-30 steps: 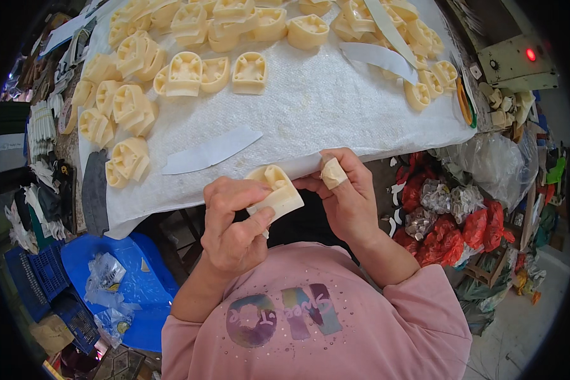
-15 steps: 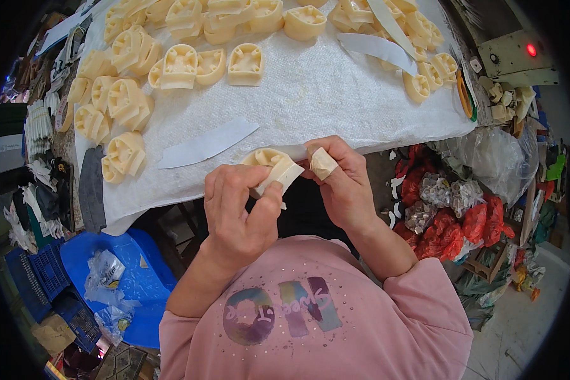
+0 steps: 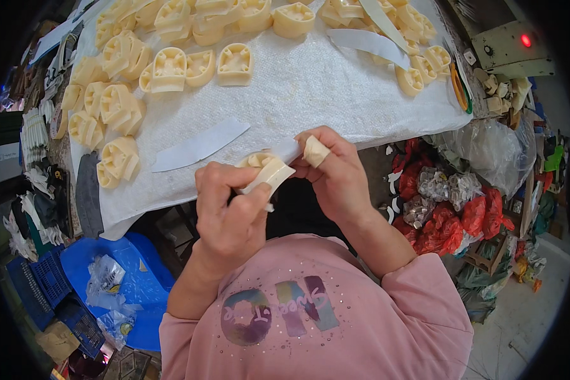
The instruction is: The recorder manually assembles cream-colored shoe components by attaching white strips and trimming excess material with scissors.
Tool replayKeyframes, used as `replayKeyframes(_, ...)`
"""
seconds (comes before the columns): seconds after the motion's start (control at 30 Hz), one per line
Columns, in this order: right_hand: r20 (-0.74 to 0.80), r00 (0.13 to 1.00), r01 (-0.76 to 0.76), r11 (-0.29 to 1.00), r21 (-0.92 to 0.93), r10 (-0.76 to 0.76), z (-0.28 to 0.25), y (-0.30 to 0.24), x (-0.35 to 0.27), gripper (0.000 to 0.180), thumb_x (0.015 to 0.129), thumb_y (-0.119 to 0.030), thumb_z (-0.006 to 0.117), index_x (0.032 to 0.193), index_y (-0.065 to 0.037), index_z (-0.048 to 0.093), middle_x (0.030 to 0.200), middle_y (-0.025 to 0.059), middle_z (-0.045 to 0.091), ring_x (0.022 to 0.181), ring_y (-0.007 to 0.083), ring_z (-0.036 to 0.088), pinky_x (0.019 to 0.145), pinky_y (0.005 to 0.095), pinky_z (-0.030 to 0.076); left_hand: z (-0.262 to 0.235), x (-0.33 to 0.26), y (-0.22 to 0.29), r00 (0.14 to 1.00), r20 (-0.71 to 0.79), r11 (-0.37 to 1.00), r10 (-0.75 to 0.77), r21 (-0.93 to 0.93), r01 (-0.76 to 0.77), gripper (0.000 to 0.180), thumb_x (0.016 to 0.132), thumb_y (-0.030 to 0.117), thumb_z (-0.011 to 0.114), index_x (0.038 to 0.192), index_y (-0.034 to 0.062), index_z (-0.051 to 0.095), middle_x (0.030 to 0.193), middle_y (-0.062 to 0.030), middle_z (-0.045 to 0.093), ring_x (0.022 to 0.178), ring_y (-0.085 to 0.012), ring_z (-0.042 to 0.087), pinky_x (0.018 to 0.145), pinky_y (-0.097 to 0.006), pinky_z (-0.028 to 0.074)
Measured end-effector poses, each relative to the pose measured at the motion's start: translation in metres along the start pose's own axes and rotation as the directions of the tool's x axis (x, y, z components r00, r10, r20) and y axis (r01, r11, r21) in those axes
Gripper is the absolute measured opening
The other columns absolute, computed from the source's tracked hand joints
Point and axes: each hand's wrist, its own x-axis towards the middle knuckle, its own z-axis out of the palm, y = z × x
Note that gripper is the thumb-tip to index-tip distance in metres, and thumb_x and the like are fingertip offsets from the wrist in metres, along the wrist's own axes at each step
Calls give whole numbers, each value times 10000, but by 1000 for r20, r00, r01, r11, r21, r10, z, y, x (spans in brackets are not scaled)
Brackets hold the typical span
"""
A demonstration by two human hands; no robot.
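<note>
Cream moulded foam shell (image 3: 264,172): clenched in left hand (image 3: 231,212), just off the near edge of the white cloth-covered table (image 3: 310,95), long axis pointing toward right hand (image 3: 335,174), which pinches a pale strip (image 3: 286,151) touching the shell's upper end.

Place: small workshop
Worktop (image 3: 335,95): white cloth, rows of cream moulded parts (image 3: 234,63)
Surroundings: machine box with red lamp (image 3: 516,47), bagged scraps (image 3: 468,215), blue crate (image 3: 50,285)
</note>
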Motion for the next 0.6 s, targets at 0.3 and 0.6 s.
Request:
replayKeyframes(0.3, -19, 999, -48, 997, 61, 49, 2, 0, -1, 189, 936, -181, 488, 983, -8, 546, 922, 81, 607, 850, 158, 620, 784, 317, 521, 5, 4, -2, 990, 49, 969, 130, 207, -137, 239, 631, -4, 666, 846, 34, 566, 864, -89, 545, 657, -206, 485, 576, -328, 346)
replayKeyframes(0.6, 29, 999, 27, 997, -73, -25, 5, 4, -5, 206, 937, -155, 475, 1031, 9, 557, 927, 65, 615, 835, 98, 583, 744, 258, 493, 9, 6, -1, 991, 13, 956, 134, 262, -132, 206, 638, -4, 657, 817, 34, 564, 837, -84, 528, 632, -194, 466, 556, -325, 321)
